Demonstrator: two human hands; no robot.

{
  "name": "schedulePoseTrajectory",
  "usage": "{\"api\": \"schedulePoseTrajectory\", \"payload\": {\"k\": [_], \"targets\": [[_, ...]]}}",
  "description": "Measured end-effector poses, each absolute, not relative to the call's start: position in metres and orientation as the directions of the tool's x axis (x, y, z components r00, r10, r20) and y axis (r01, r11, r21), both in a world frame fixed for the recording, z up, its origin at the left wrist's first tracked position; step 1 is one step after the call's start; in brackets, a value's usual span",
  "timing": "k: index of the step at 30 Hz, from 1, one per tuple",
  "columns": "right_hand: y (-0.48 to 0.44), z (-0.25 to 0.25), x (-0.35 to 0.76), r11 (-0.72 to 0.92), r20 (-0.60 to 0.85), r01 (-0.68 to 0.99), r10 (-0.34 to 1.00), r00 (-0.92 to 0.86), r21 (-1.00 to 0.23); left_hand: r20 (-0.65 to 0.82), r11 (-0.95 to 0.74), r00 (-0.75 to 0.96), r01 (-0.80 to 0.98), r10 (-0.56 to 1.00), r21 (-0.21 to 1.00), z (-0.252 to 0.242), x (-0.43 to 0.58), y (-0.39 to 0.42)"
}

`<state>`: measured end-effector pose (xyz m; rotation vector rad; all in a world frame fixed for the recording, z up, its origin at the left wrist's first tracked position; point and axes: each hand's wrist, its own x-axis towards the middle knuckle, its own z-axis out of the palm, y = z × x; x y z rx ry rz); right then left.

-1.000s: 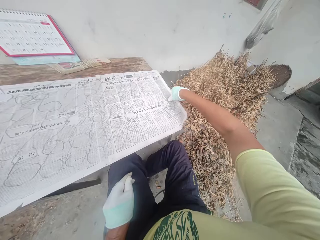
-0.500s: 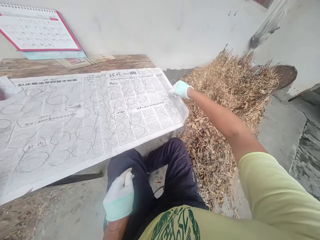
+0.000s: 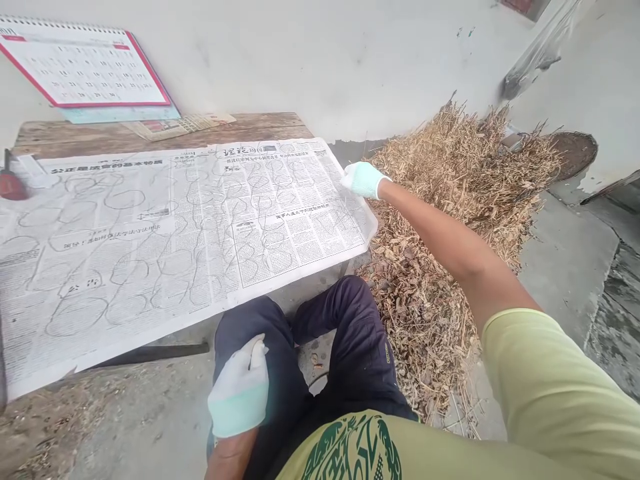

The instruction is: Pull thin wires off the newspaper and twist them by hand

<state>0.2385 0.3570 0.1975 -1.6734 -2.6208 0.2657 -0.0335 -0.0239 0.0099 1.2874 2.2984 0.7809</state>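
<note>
A newspaper sheet (image 3: 200,220) covers most of a wooden table (image 3: 270,123) and is marked all over with drawn loops and circles. Its right edge is touched by my right hand (image 3: 364,180), in a white and mint glove with curled fingers; what they grip, if anything, is hidden. My left hand (image 3: 241,387), gloved alike, rests closed on my thigh in dark trousers (image 3: 260,327), thumb against the index finger. Nothing shows in it.
A desk calendar (image 3: 95,70) and a folded newspaper piece (image 3: 175,125) are at the table's back. A red-handled tool (image 3: 13,185) lies at the left edge. Dry stalks and leaves (image 3: 450,200) heap on the floor at right, beside a round brown lid-like thing (image 3: 575,155).
The view has turned slightly left, bringing the red-handled tool further into the picture. Both hands keep their places.
</note>
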Motion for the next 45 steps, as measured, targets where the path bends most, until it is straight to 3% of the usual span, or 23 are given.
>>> {"api": "schedulePoseTrajectory", "payload": {"k": [4, 9, 21, 26, 34, 39, 41, 45], "targets": [[0.353, 0.205, 0.243, 0.382, -0.062, 0.869, 0.905, -0.42, -0.315, -0.074, 0.43, -0.498, 0.653, 0.864, 0.623, 0.01, -0.033, -0.023], [0.348, 0.206, 0.251, 0.235, -0.117, 0.693, 0.9, -0.419, -0.682, -0.009, 0.386, -0.474, 0.707, 0.88, 0.593, 0.007, -0.031, -0.023], [0.347, 0.206, 0.256, 0.059, -0.141, 0.492, 0.923, -0.358, -0.869, 0.069, 0.298, -0.384, 0.808, 0.921, 0.509, -0.003, -0.033, -0.023], [0.34, 0.203, 0.258, 0.012, -0.16, 0.405, 0.907, -0.389, -0.914, 0.172, 0.14, -0.264, 0.844, 0.949, 0.518, 0.005, -0.008, -0.016], [0.33, 0.198, 0.251, 0.004, -0.209, 0.429, 0.869, -0.449, -0.903, 0.3, -0.07, -0.107, 0.849, 0.948, 0.524, 0.033, 0.033, 0.012], [0.334, 0.197, 0.232, 0.105, -0.104, 0.496, 0.921, -0.376, -0.862, 0.296, -0.092, -0.069, 0.862, 0.953, 0.498, 0.036, 0.041, 0.016], [0.339, 0.196, 0.223, 0.178, -0.062, 0.599, 0.932, -0.358, -0.78, 0.278, -0.086, -0.064, 0.864, 0.959, 0.495, 0.034, 0.043, 0.014], [0.354, 0.192, 0.21, 0.285, 0.079, 0.843, 0.956, -0.281, -0.455, 0.254, -0.09, -0.048, 0.858, 0.966, 0.505, 0.026, 0.04, 0.006]]}}
